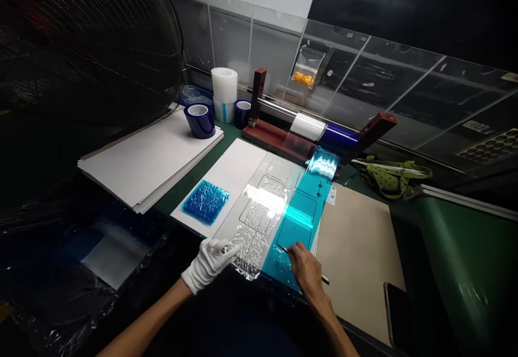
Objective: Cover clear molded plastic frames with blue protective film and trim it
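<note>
My left hand, in a white glove, rests at the near edge of the clear film, its fingers stretched toward the crinkled plastic. My bare right hand is closed round a slim pen-like tool. The tool's thin tip is at the translucent blue film, near a dark rounded outline. Both films lie as strips on a flat sheet with rounded rectangular outlines. From a blue roll on the holder, the blue strip runs down toward me. A crinkled blue square lies on white paper to the left.
The reddish-brown roll holder stands behind the sheet. A white stack of sheets carries a dark blue tape roll. At right are a tan board, a phone and a green roll. A large fan looms upper left.
</note>
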Action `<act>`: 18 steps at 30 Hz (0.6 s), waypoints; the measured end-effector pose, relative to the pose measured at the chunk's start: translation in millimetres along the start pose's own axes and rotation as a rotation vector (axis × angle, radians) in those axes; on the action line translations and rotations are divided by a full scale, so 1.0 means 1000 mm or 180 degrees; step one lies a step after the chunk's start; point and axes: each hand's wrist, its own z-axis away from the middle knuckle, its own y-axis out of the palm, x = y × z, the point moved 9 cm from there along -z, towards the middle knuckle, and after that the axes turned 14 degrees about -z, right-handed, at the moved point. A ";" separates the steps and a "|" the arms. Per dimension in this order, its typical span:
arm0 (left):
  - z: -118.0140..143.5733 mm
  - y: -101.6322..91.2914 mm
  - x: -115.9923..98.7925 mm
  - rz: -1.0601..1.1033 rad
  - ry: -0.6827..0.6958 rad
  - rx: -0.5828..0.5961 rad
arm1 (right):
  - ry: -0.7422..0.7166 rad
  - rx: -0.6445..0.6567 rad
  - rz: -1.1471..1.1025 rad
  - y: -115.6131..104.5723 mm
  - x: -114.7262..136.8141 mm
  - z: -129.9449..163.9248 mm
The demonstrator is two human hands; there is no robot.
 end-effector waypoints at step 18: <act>-0.181 -0.086 -0.081 0.1129 0.0427 0.0347 | 0.1237 -0.1490 -0.2505 -0.060 -0.126 0.127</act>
